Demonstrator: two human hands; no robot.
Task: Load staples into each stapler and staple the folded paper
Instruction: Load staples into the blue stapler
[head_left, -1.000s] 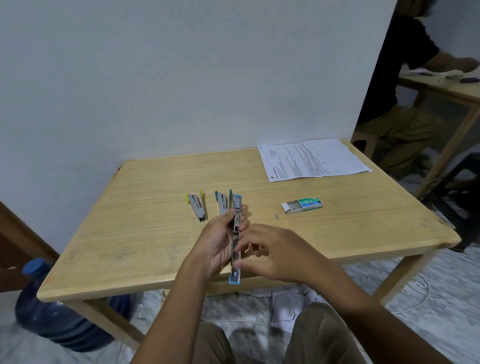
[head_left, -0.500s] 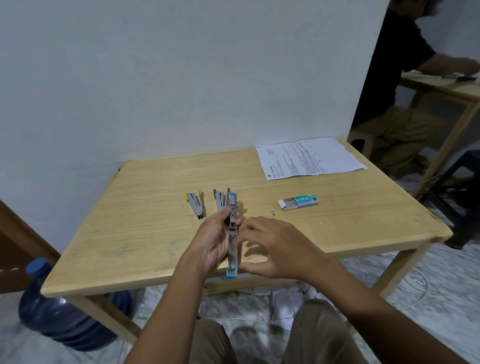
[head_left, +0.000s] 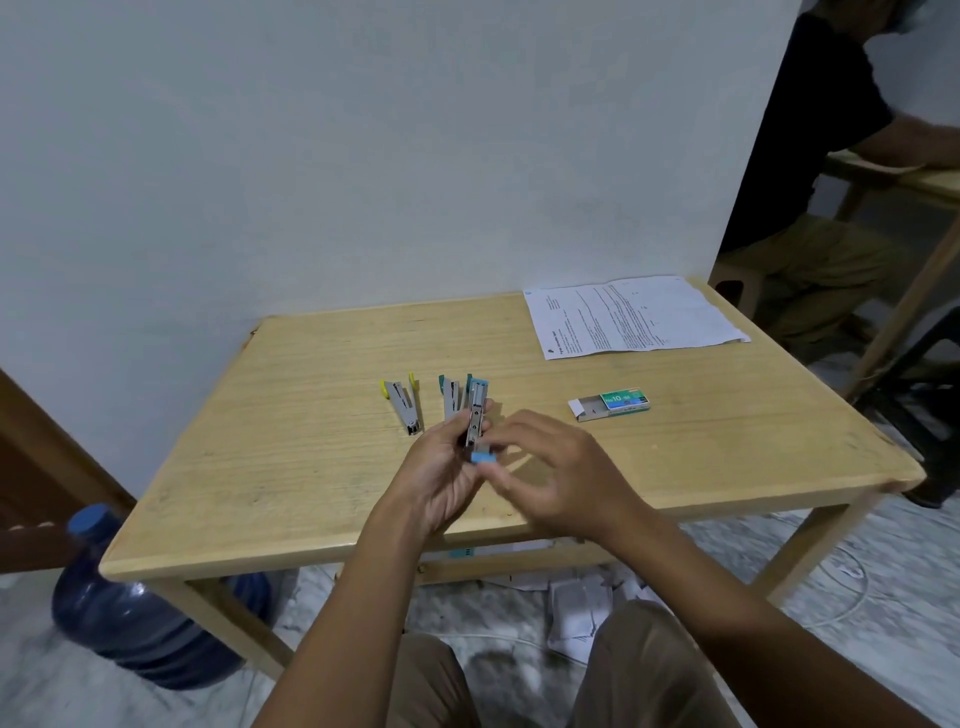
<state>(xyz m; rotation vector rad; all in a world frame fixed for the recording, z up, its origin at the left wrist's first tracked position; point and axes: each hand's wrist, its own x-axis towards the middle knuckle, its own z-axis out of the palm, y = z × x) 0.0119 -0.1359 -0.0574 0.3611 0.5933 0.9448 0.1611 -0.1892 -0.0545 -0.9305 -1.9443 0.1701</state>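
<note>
My left hand grips a blue stapler upright over the middle of the wooden table. My right hand, blurred with motion, pinches the stapler's blue lower end with its fingertips. A yellow stapler and a teal stapler lie spread open on the table just behind my left hand. An open green box of staples lies to the right. The printed, folded paper rests at the table's far right corner.
A white wall runs close behind the table. A blue water bottle stands on the floor under the left front corner. Another person sits at a second table to the far right. Scraps of paper litter the floor below.
The blue stapler, stretched out long before, is now folded short, its blue end raised to my left palm. My right hand moved up with that end.
</note>
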